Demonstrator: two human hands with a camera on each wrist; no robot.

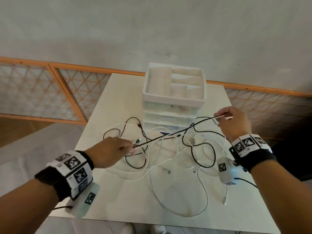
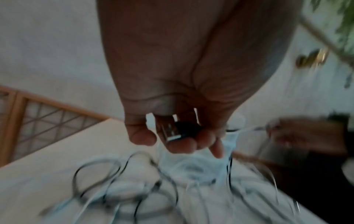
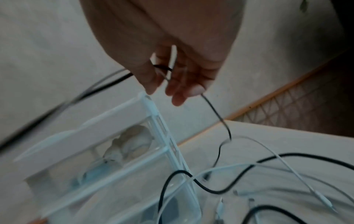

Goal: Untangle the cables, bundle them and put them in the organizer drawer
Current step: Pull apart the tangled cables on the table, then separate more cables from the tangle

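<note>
Both forearms are seen bare, with no sleeves worn. A wide black fabric wristband [image 1: 50,179] is wrapped around the left wrist, and a ring of white blocks [image 1: 74,169] printed with black square fiducial markers is carried over it. Below it, a white camera housing [image 1: 84,202] bearing one more marker is fixed, and a thin black cable [image 1: 61,207] is led from it. The same set is worn on the right wrist: a black band [image 1: 258,160], white marker blocks [image 1: 248,143], a white camera housing [image 1: 225,171] with a marker, and a black cable [image 1: 246,181] trailing towards the near right.
</note>
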